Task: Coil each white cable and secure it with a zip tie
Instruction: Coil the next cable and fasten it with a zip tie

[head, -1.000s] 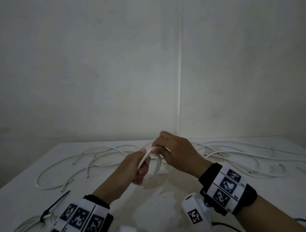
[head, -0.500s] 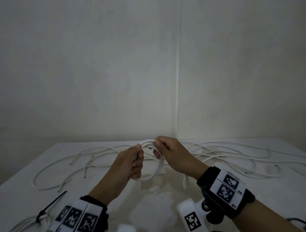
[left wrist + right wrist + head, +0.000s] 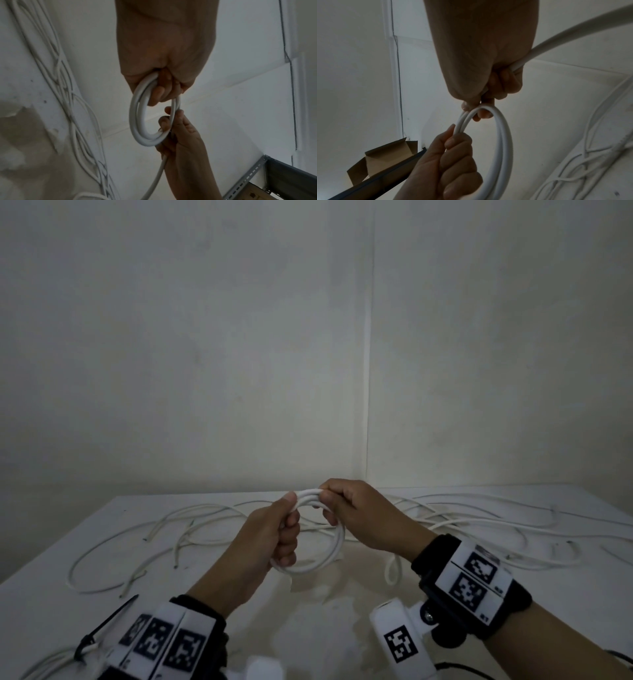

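Observation:
A small coil of white cable [image 3: 329, 556] [image 3: 139, 121] [image 3: 501, 142] hangs in the air above the white table [image 3: 51, 559], held by both hands. My left hand [image 3: 274, 535] [image 3: 164, 83] grips the coil's left side, fingers curled through the loop. My right hand [image 3: 346, 505] [image 3: 489, 97] pinches the top of the coil, and the free length of the cable [image 3: 573, 33] trails out past the right wrist. A black zip tie [image 3: 102, 628] binds a bundle of white cable at the table's near left corner.
Several loose white cables [image 3: 191, 529] [image 3: 479, 522] sprawl across the far half of the table, up to the wall. A worn, stained patch [image 3: 329, 611] marks the near middle. An open cardboard box [image 3: 385, 159] and a metal shelf frame [image 3: 254, 174] stand off the table.
Both hands have lifted a little and the coil has gained a turn. The right hand has moved from the coil's side to its top, next to the left thumb.

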`<act>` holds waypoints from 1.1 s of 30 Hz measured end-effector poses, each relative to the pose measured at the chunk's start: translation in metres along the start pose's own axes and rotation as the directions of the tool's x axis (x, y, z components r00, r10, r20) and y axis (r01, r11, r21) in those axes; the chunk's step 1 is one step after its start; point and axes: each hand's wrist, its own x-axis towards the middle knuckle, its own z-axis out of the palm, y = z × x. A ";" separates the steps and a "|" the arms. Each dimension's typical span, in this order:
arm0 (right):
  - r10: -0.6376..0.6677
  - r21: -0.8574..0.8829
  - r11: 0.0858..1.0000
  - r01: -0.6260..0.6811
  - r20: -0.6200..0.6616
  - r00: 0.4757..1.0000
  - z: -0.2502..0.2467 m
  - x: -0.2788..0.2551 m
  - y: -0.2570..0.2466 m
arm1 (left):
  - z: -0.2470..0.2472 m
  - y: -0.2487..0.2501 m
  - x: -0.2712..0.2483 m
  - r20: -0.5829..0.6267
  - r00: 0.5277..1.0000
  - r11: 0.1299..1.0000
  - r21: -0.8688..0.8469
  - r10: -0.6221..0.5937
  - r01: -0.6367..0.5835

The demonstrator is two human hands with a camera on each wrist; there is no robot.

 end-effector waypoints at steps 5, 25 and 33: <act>-0.052 0.097 0.993 0.059 -0.077 0.996 0.000 -0.008 0.009 | 0.004 -0.001 0.000 -0.071 0.996 0.996 -0.073 0.053 -0.058; -0.532 -0.709 0.611 0.352 -0.038 0.846 0.052 -0.021 0.065 | -0.050 0.013 0.020 -0.540 0.811 0.876 -0.252 0.225 -0.411; -0.609 -0.744 0.504 0.440 0.055 0.791 0.065 -0.018 0.037 | -0.024 0.002 0.023 -0.557 0.789 0.935 -0.060 0.260 -0.351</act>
